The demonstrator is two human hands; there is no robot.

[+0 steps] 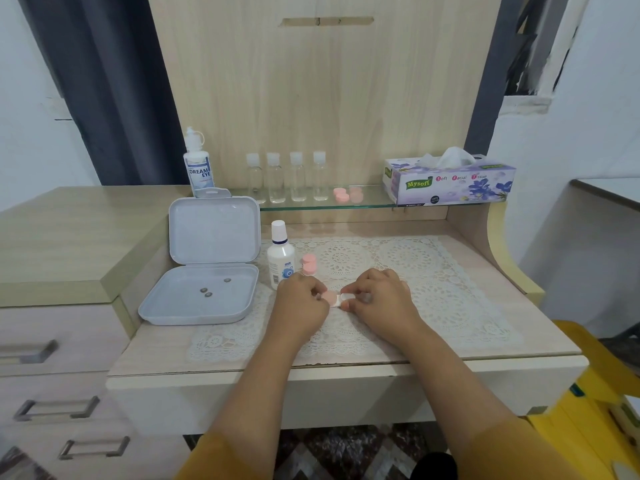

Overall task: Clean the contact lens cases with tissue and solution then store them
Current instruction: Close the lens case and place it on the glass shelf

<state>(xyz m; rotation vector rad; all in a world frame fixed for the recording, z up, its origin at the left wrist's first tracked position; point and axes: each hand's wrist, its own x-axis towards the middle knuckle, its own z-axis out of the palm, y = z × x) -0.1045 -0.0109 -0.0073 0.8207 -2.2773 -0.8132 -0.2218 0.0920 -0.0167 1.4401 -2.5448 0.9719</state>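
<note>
Left hand (302, 301) and right hand (375, 295) each pinch one end of a contact lens case (335, 299) over the lace mat (433, 289) mid-desk; solution bottle (280, 256) stands just behind the left hand

Both hands meet over a lace mat (433, 282) on the desk: the left hand (302, 301) pinches the pink cap of a contact lens case (335, 299), and the right hand (379, 297) grips its white end. Just beyond stand a solution bottle (280, 256) and a second pink case (308, 264). An open grey box (207, 261) lies to the left. On the far glass shelf (374, 201) sits a tissue box (450, 181).
</note>
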